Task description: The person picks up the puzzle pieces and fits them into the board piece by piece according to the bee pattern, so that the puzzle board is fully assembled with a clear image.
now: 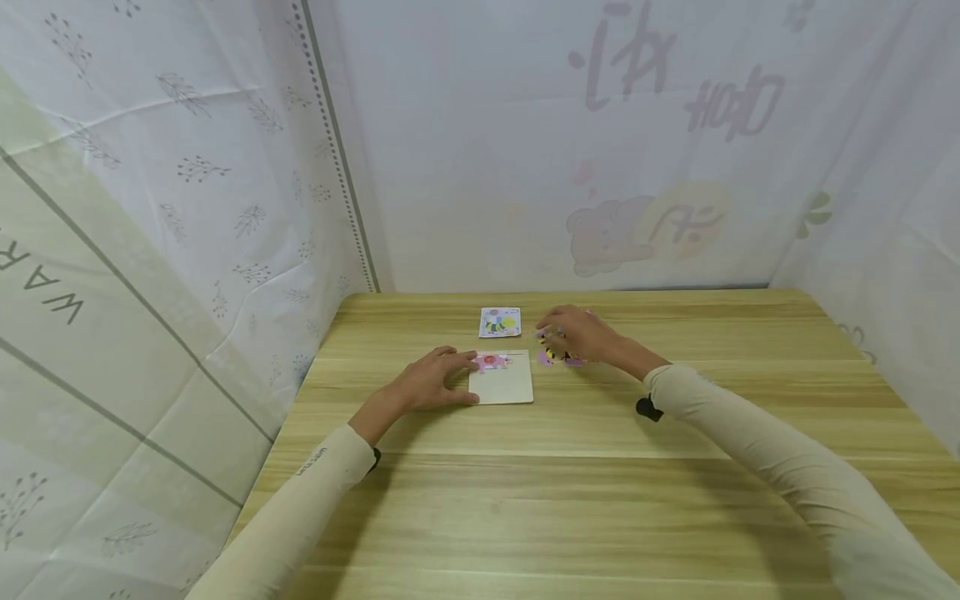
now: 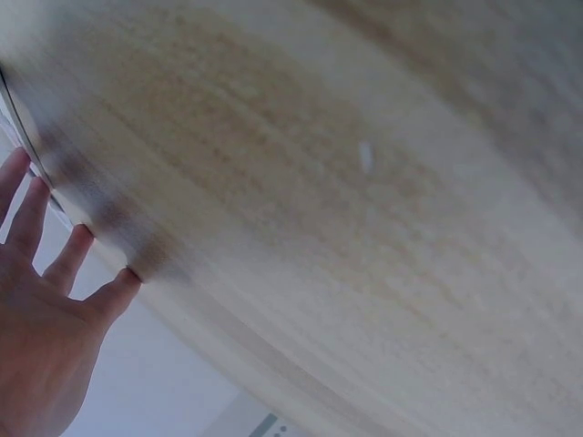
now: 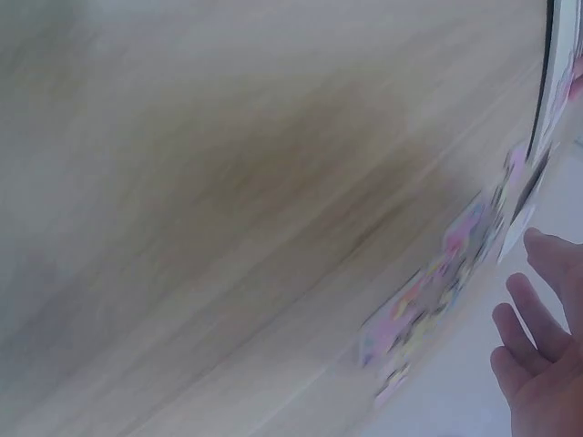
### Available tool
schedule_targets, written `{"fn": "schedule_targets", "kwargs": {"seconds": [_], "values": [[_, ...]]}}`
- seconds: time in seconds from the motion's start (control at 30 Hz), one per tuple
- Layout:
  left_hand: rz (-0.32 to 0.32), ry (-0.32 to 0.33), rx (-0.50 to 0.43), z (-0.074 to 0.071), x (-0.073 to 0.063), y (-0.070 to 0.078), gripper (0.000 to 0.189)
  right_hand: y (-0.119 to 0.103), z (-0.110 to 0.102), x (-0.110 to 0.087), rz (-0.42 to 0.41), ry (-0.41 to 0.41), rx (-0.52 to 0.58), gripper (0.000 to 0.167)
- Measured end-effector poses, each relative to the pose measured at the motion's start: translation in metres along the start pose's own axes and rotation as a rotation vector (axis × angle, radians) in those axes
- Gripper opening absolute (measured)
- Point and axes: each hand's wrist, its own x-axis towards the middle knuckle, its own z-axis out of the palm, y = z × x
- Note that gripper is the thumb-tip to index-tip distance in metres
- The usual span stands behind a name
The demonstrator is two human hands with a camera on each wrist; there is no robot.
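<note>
A square cream puzzle board [image 1: 502,390] lies on the table, with joined pink puzzle pieces [image 1: 491,361] along its upper edge. My left hand [image 1: 433,380] rests at the board's left side, fingers spread and nearly straight, fingertips on its edge. Loose puzzle pieces [image 1: 553,356] in pink, yellow and black lie right of the board. Above them hovers my right hand [image 1: 587,332], its fingers loosely bent. In the right wrist view the right hand [image 3: 545,319] shows nothing between its fingers, apart from the scattered pieces [image 3: 428,296].
A small picture card [image 1: 500,322] with a striped bee lies behind the board. The wood-grain table [image 1: 480,508] stretches toward the front. Printed cloth curtains [image 1: 480,167] hang at the back and both sides.
</note>
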Motion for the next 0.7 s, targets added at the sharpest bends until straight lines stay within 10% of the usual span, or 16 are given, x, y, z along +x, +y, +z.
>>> {"fn": "schedule_targets", "kwargs": {"seconds": [0.7], "values": [[0.009, 0.009, -0.023, 0.001, 0.000, -0.001, 0.070, 0.047, -0.014, -0.011, 0.167, -0.032, -0.053, 0.032]]}}
